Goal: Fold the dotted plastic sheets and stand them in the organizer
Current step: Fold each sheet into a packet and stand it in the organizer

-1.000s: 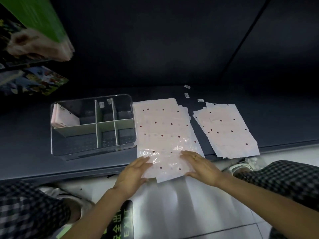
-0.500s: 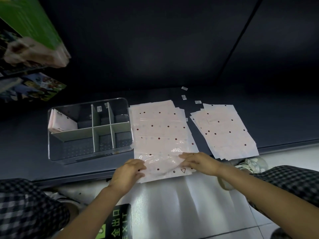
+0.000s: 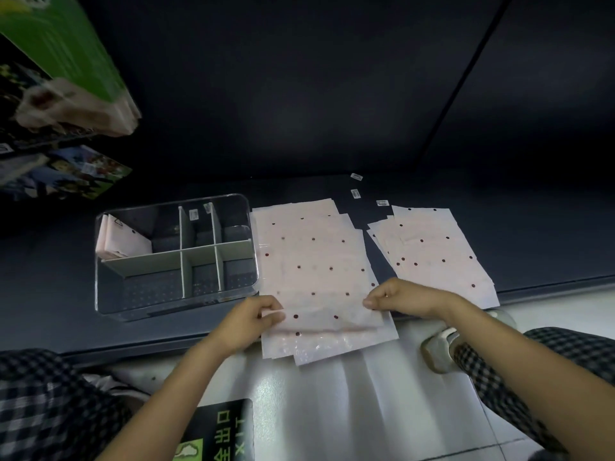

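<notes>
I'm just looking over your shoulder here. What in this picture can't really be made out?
- Head view: sheet count in the middle stack; overlapping layers hide it.
- Number of folded sheets in the organizer; packed together, too small.
- Print on the small labels; too small.
- Left hand fingertips, tucked under the top sheet.
- Green box, cut by the frame edge, blurred.

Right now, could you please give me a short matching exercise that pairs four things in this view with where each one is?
Things:
1. folded sheets
2. top sheet
3. second stack of dotted sheets
4. clear organizer

Places:
A. left of the middle stack
B. far right on the dark shelf
C. standing in the organizer's back left compartment
D. pinched by the left hand and the right hand

Pairs: 1-C, 2-D, 3-B, 4-A
</notes>
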A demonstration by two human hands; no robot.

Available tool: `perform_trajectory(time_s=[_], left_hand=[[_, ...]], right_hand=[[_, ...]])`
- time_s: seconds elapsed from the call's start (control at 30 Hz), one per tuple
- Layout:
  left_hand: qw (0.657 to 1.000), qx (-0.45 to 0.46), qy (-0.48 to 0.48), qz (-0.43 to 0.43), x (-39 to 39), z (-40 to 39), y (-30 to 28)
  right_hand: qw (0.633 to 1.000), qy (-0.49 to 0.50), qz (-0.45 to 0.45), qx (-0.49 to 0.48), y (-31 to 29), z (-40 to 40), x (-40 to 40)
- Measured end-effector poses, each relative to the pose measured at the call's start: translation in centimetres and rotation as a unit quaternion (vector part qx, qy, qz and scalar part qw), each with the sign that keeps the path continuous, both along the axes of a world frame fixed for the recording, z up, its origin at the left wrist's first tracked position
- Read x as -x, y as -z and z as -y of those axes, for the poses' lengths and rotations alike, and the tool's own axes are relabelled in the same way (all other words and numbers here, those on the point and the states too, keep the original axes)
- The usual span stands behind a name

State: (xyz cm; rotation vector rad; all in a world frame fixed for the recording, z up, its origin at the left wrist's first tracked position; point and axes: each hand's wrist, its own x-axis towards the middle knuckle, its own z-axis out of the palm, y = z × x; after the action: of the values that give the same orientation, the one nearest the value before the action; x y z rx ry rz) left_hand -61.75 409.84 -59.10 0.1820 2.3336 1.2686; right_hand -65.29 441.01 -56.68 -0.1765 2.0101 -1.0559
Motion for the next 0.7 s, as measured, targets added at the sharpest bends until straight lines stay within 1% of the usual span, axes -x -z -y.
perform_trajectory(time_s=[0.03,0.1,0.13,0.17,0.2,0.23,0.27,0.3,0.33,0.4,0.5,0.6,0.7], left_hand=[[0.999,-0.033,0.016,0.025,0.5,0.1,-1.0],[0.997,-0.064,0.029,0.039,1.5,0.1,-2.6],[0.996,-0.078,0.014,0.029,1.9,-0.1,-3.1],[0.996,-0.091,-0.021,0.006,2.2,-0.3,-3.4],[0.993,-0.091,-0.067,-0.032,2.4,-0.6,-3.5],[0.988,-0.063,-0.112,-0.087,2.3,-1.0,-3.5],[0.977,-0.014,-0.143,-0.154,2.1,-1.5,-3.5],[0.963,0.032,-0.155,-0.219,1.8,-1.9,-3.3],[0.948,0.059,-0.149,-0.275,1.4,-2.4,-3.0],[0.933,0.085,-0.087,-0.337,0.3,-3.3,-1.8],[0.918,0.138,0.041,-0.37,-1.9,-4.3,0.8],[0.896,0.19,0.135,-0.378,-3.6,-4.8,3.2],[0.87,0.26,0.19,-0.373,-4.6,-4.7,4.8]], right_hand=[[1.0,0.004,0.018,0.012,-0.5,-0.3,0.4],[0.997,0.029,0.058,0.046,-1.2,-0.6,1.3],[0.995,0.05,0.067,0.062,-1.4,-0.7,1.8],[0.992,0.075,0.062,0.074,-1.6,-0.5,2.2],[0.99,0.105,0.044,0.079,-1.7,-0.2,2.6],[0.988,0.136,0.018,0.077,-1.6,0.1,2.9],[0.984,0.166,-0.01,0.068,-1.3,0.4,3.3],[0.979,0.192,-0.033,0.052,-0.9,0.6,3.6],[0.975,0.213,-0.05,0.034,-0.3,0.9,4.0],[0.969,0.237,-0.068,0.005,1.1,1.2,4.4],[0.966,0.232,-0.091,-0.063,3.1,1.5,4.7],[0.955,0.23,-0.13,-0.138,4.7,1.5,5.2],[0.942,0.23,-0.16,-0.186,5.4,1.5,5.2]])
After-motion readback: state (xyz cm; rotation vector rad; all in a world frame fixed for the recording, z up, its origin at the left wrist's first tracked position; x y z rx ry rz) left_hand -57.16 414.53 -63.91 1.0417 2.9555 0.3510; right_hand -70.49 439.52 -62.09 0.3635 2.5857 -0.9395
